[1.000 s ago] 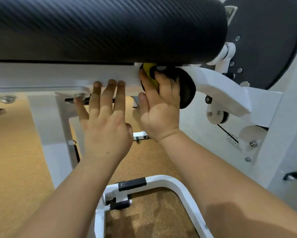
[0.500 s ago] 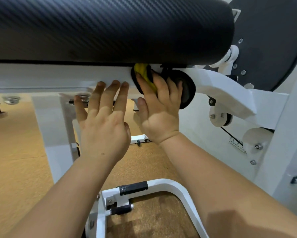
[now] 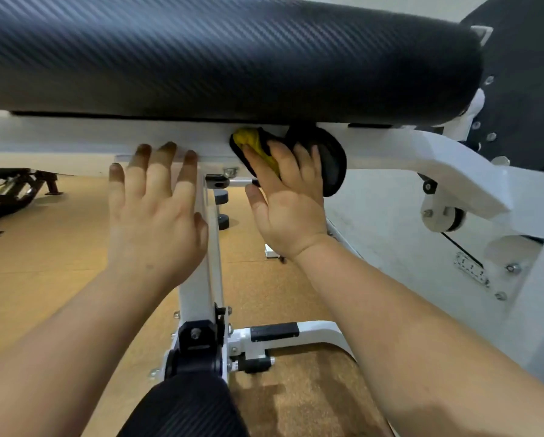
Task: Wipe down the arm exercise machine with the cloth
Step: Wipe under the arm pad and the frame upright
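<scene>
A long black padded roll, its skin embossed with a carbon-fibre weave, spans the top of the arm exercise machine, above both sets of fingers. Just beneath it runs a flat, smooth white-painted beam. The beam meets a square white upright below the left fingers. A speckled, cork-like tan floor lies underneath. The person's left hand is flat and spread, with straight fingertips resting on the beam's lower edge and holding nothing. The right hand, fingers extended and thumb splayed, presses the cloth up against the beam. The cloth is a crumpled yellow wad edged in black, poking out past the fingertips. Under those fingers bulges a rounded black pad; whether it belongs to the cloth or the machine is unclear. A small hex bolt sits between the two hands.
</scene>
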